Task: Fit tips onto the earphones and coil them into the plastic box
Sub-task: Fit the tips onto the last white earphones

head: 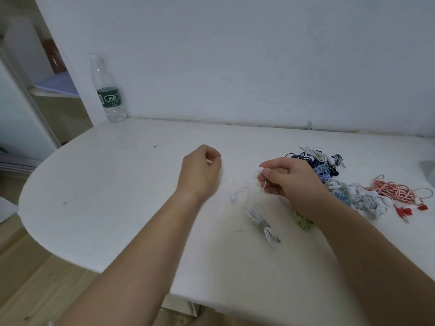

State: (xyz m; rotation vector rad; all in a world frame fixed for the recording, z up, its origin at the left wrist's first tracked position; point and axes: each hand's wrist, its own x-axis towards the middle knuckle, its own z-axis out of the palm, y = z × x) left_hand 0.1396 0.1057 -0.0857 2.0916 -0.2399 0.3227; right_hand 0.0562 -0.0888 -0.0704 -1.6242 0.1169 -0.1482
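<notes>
Barely started: pinches a white bud (260,171) in the right hand (289,182) just over the table (117,196), curls the left hand (200,172) close by, maybe round a tip but cannot tell, leaves the cord (261,223) tied in a bundle, the pile (362,198) waiting, and shows no box.

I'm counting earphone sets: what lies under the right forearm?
A yellow-green bundle peeks out beneath the right forearm; the rest is covered by the arm.

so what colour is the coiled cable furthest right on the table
The cable is red-and-white striped, clearest in the head view.
</notes>
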